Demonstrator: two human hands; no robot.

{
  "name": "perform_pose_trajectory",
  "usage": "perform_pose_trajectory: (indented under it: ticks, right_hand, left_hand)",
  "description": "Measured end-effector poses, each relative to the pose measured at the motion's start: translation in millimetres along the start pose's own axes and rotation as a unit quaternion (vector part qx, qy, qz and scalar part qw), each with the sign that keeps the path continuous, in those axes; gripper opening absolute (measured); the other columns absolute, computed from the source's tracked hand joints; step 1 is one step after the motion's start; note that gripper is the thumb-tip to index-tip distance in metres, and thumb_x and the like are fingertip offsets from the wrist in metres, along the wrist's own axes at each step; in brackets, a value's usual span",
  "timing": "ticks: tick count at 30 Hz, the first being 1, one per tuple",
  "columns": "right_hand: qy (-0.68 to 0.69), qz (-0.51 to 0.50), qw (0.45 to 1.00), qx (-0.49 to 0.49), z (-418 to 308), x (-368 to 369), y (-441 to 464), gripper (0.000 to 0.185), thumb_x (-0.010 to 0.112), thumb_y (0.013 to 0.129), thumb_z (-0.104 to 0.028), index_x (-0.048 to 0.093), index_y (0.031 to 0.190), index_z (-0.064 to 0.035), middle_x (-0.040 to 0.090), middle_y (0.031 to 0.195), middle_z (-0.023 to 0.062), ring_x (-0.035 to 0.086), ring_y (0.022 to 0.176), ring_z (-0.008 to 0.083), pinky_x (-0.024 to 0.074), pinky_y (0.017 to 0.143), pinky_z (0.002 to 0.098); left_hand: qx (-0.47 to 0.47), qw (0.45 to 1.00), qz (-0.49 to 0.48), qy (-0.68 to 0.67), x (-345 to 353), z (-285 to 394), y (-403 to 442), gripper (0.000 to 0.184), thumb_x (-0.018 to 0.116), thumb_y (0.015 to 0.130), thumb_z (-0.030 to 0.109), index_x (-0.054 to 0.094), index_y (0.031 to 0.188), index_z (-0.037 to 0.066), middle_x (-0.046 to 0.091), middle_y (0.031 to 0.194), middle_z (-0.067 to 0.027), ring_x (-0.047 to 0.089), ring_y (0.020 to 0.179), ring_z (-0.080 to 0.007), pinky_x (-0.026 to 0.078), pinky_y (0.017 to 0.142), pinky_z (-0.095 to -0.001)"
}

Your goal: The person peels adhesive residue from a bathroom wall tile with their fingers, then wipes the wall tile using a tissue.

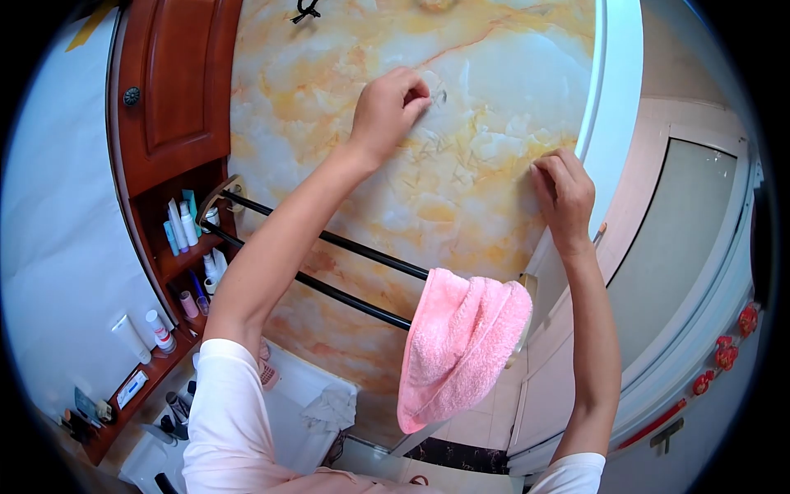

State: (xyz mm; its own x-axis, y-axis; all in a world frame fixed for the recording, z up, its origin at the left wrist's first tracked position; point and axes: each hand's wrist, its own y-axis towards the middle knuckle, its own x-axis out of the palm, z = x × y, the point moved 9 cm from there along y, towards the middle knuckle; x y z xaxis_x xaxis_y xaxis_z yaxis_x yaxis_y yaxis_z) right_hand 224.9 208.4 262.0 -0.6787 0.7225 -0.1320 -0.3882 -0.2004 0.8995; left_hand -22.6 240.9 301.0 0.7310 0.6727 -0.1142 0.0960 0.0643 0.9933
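My left hand (390,114) is raised against the marbled wall (494,90), thumb and fingers pinched together. Just right of its fingertips, a small clear piece with a grey hook shape (443,96) sits on the wall. Farther right and lower, my right hand (566,196) has its fingers curled inward close to the wall, near the white door frame (613,90). Whatever either pinch may hold is too small or hidden to make out. Below both hands, a pink towel (465,346) hangs over a black double rail (362,251).
At left, a red-brown cabinet (177,82) has shelves of bottles and tubes (183,224). Under the rail are a white basin (288,395) and a grey cloth (331,407). A glazed door (675,230) stands at right. A black hook (306,11) is high on the wall.
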Motion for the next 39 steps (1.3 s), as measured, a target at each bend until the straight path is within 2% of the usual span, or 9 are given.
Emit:
perform_pose_trajectory:
  ticks: [6, 9, 15, 18, 21, 24, 30, 39]
  right_hand:
    - [0.001, -0.001, 1.000, 0.000, -0.2, 0.3, 0.5, 0.014, 0.070, 0.078, 0.001, 0.057, 0.083, -0.0028, 0.058, 0.080, 0.0100, 0.059, 0.072, 0.0280, 0.0469, 0.062, 0.0370]
    - [0.001, 0.000, 1.000, -0.004, -1.4, -0.1, 1.1, 0.014, 0.070, 0.078, 0.001, 0.057, 0.083, -0.0027, 0.058, 0.080, 0.0101, 0.059, 0.072, 0.0281, 0.0471, 0.062, 0.0369]
    - [-0.003, -0.003, 1.000, -0.008, -2.1, 1.2, 1.2, 0.014, 0.070, 0.078, 0.001, 0.057, 0.083, -0.0027, 0.058, 0.080, 0.0101, 0.059, 0.072, 0.0278, 0.0469, 0.062, 0.0371]
    - [0.000, -0.003, 1.000, -0.008, -2.2, 1.4, 0.7, 0.014, 0.070, 0.078, 0.001, 0.057, 0.083, -0.0028, 0.057, 0.080, 0.0099, 0.058, 0.072, 0.0277, 0.0466, 0.062, 0.0371]
    - [0.001, -0.006, 1.000, -0.001, 0.4, 2.9, -1.3, 0.014, 0.070, 0.079, 0.001, 0.056, 0.082, -0.0029, 0.057, 0.079, 0.0098, 0.058, 0.072, 0.0277, 0.0464, 0.062, 0.0369]
    - [-0.002, -0.006, 1.000, -0.003, -0.1, 1.7, 0.7, 0.014, 0.069, 0.079, 0.001, 0.056, 0.082, -0.0029, 0.057, 0.079, 0.0098, 0.058, 0.071, 0.0276, 0.0462, 0.062, 0.0368]
    - [-0.002, 0.003, 1.000, -0.014, -2.7, 0.3, 1.3, 0.014, 0.070, 0.078, 0.000, 0.056, 0.082, -0.0028, 0.056, 0.078, 0.0095, 0.058, 0.071, 0.0271, 0.0460, 0.061, 0.0367]
    - [-0.003, -0.003, 1.000, -0.009, -2.1, 1.5, 1.0, 0.015, 0.070, 0.078, 0.001, 0.056, 0.081, -0.0030, 0.057, 0.078, 0.0093, 0.058, 0.070, 0.0267, 0.0462, 0.061, 0.0364]
  left_hand:
    - [0.057, 0.997, 0.019, 0.053, 1.8, 13.3, 1.8, 0.011, 0.070, 0.081, 0.001, 0.066, 0.091, 0.001, 0.064, 0.086, -0.0109, 0.062, 0.072, -0.0247, 0.050, 0.066, -0.0322]
    - [0.055, 0.997, 0.025, 0.039, 3.6, 16.2, 4.0, 0.008, 0.071, 0.078, 0.002, 0.065, 0.084, 0.002, 0.064, 0.086, -0.0126, 0.063, 0.078, -0.0339, 0.050, 0.068, -0.0409]
    - [0.078, 0.993, 0.051, 0.074, 2.4, 21.4, -0.7, 0.006, 0.070, 0.078, 0.001, 0.065, 0.081, 0.001, 0.064, 0.084, -0.0130, 0.063, 0.078, -0.0333, 0.050, 0.068, -0.0404]
    - [-0.011, 0.997, 0.065, -0.025, 4.4, 3.6, -1.8, 0.007, 0.071, 0.077, 0.001, 0.065, 0.080, 0.001, 0.064, 0.083, -0.0135, 0.063, 0.077, -0.0326, 0.050, 0.067, -0.0402]
    - [0.028, 0.998, 0.044, 0.023, 5.1, 7.2, 3.0, 0.016, 0.070, 0.077, 0.001, 0.066, 0.092, 0.001, 0.064, 0.080, -0.0099, 0.060, 0.069, -0.0236, 0.049, 0.065, -0.0325]
    - [0.024, 0.997, -0.034, 0.057, 4.9, 5.2, 19.6, 0.023, 0.072, 0.077, 0.001, 0.067, 0.100, 0.002, 0.062, 0.081, -0.0092, 0.059, 0.069, -0.0230, 0.049, 0.066, -0.0331]
    - [0.071, 0.992, -0.064, 0.079, 4.0, 16.7, 26.6, 0.032, 0.073, 0.077, 0.001, 0.066, 0.109, 0.006, 0.060, 0.085, -0.0077, 0.058, 0.074, -0.0221, 0.049, 0.070, -0.0340]
    - [0.076, 0.997, -0.008, 0.011, 4.5, 12.4, 10.5, 0.013, 0.069, 0.082, 0.000, 0.068, 0.094, 0.004, 0.062, 0.084, -0.0107, 0.061, 0.071, -0.0238, 0.049, 0.066, -0.0324]
